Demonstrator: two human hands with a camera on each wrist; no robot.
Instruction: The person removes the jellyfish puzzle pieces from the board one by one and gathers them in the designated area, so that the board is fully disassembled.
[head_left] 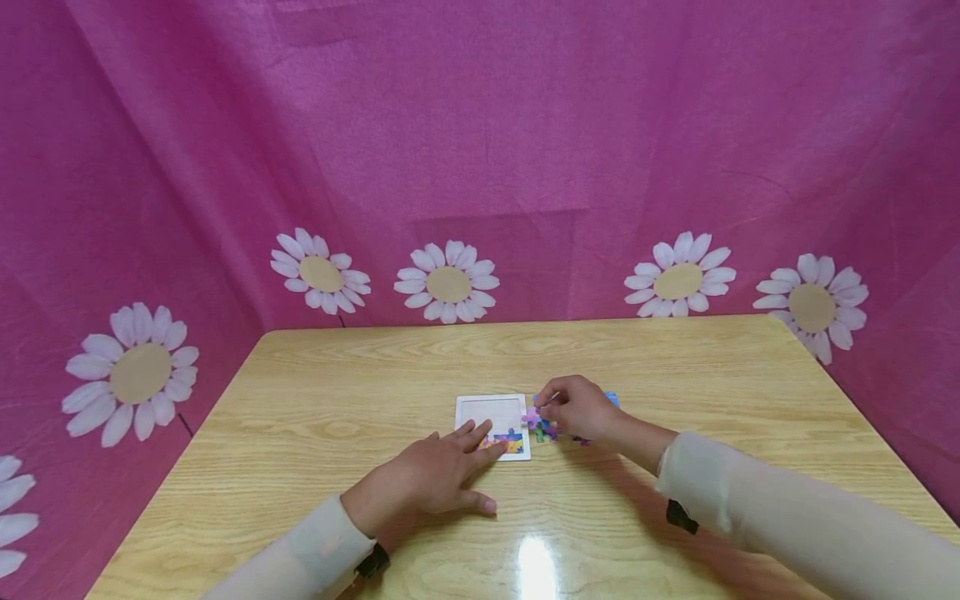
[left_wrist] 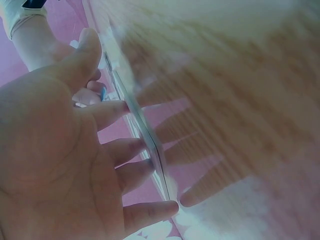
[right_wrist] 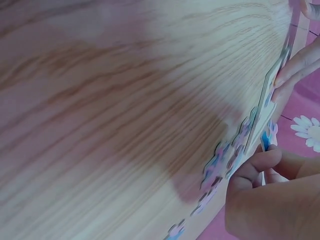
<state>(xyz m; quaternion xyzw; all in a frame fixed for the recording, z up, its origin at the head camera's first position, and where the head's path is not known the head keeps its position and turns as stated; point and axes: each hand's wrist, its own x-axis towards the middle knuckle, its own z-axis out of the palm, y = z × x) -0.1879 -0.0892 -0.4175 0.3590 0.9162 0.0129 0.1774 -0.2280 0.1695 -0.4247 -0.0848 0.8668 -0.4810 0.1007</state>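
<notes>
A white square puzzle tray (head_left: 459, 410) lies on the table, with colourful jigsaw pieces (head_left: 514, 441) fitted along its near side. My left hand (head_left: 435, 472) rests its spread, straight fingers on the tray's near left part, covering some of those pieces; the left wrist view shows its palm (left_wrist: 55, 155) and fingertips at the tray edge (left_wrist: 145, 131). Just right of the tray, my right hand (head_left: 581, 408) pinches a blue and pink jigsaw piece (right_wrist: 267, 135) between thumb and finger. Loose jigsaw pieces (right_wrist: 215, 165) lie on the table under and beside this hand, partly hidden by it.
The wooden table (head_left: 360, 367) has a light reflection near its front. A pink cloth (head_left: 480, 125) with large white flowers hangs behind and at the sides. More loose pieces, one of them blue (head_left: 612, 398), show beyond the right hand.
</notes>
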